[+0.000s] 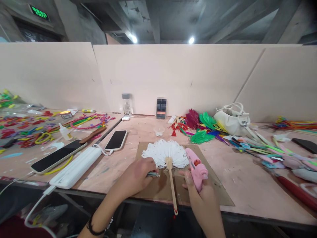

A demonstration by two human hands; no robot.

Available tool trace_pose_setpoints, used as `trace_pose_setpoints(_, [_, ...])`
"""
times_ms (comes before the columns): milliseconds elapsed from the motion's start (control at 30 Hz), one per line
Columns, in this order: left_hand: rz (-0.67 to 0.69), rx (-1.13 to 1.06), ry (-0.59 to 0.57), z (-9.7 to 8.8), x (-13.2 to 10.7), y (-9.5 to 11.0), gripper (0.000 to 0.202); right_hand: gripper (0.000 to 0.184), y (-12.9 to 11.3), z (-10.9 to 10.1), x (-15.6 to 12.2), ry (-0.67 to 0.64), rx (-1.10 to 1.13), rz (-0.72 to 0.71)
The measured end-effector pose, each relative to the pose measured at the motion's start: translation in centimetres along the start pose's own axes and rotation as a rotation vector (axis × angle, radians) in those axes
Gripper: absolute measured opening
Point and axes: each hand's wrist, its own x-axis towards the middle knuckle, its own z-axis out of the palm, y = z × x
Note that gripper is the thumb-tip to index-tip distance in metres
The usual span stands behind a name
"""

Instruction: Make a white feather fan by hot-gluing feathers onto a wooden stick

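A white feather fan (163, 150) with a pale wooden handle (172, 188) lies on a brown cardboard sheet (213, 180), its handle pointing toward me past the table edge. My right hand (201, 195) is wrapped round a pink glue gun (196, 168), whose front end is beside the fan's right edge. Left of the handle, my left hand (143, 173) is closed, with a small silvery-grey piece (153, 174) showing at its fingertips; what kind of thing it is I cannot make out. The left hand is close to the fan's lower left edge.
Left of the cardboard lie a phone (116, 140), a white power strip (75, 168) and a larger dark-screened phone (59, 156). Coloured feathers (203, 124), a white handbag (232, 120) and craft pieces lie right. A clear bottle (126, 105) stands before the partition (173, 72).
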Motion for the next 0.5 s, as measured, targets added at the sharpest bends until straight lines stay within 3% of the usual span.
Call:
trace_pose_setpoints(133, [0.013, -0.169, 0.182, 1.1, -0.3, 1.2, 0.02, 0.051, 0.8, 0.1, 0.4, -0.019, 0.003, -0.038])
trace_pose_setpoints(233, [0.05, -0.259, 0.297, 1.8, -0.5, 2.3, 0.02, 0.04, 0.7, 0.1, 0.4, -0.146, 0.189, -0.051])
trace_pose_setpoints(333, [0.057, -0.268, 0.344, 2.5, -0.6, 3.0, 0.02, 0.039, -0.2, 0.1, 0.0, -0.19, 0.344, -0.036])
trace_pose_setpoints(500, [0.076, -0.281, 0.346, 3.0, -0.8, 3.1, 0.014, 0.041, -1.4, 0.1, -0.4, -0.189, 0.388, 0.025])
